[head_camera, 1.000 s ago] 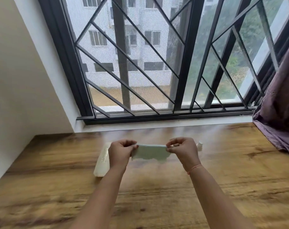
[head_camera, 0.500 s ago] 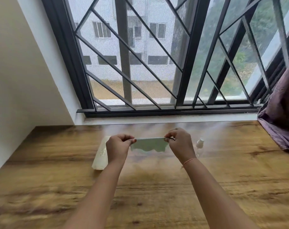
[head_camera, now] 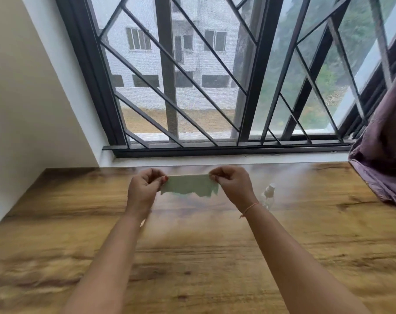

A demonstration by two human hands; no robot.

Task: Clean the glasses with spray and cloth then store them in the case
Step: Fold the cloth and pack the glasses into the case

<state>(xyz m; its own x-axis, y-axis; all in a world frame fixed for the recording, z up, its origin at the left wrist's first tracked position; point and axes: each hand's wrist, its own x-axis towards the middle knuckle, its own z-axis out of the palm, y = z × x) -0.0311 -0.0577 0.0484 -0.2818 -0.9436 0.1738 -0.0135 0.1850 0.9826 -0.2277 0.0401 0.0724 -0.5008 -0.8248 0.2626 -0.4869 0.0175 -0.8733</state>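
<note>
Both ends of the pale green cloth [head_camera: 189,188] are pinched: L hand [head_camera: 143,191] grips the left end btw thumb and curled fingers, R hand [head_camera: 234,189] grips the right end the same way. The cloth is stretched flat btw them at 12 o'clock, top edge straight, lower edge uneven, held above the table [head_camera: 56,223] w/o touching it. A small clear spray bottle [head_camera: 269,196] is on the table, just at 3 o'clock of the R hand, partly behind the wrist. Purple curtain [head_camera: 385,143] hangs at 2 o'clock beside the barred window [head_camera: 192,87].
</note>
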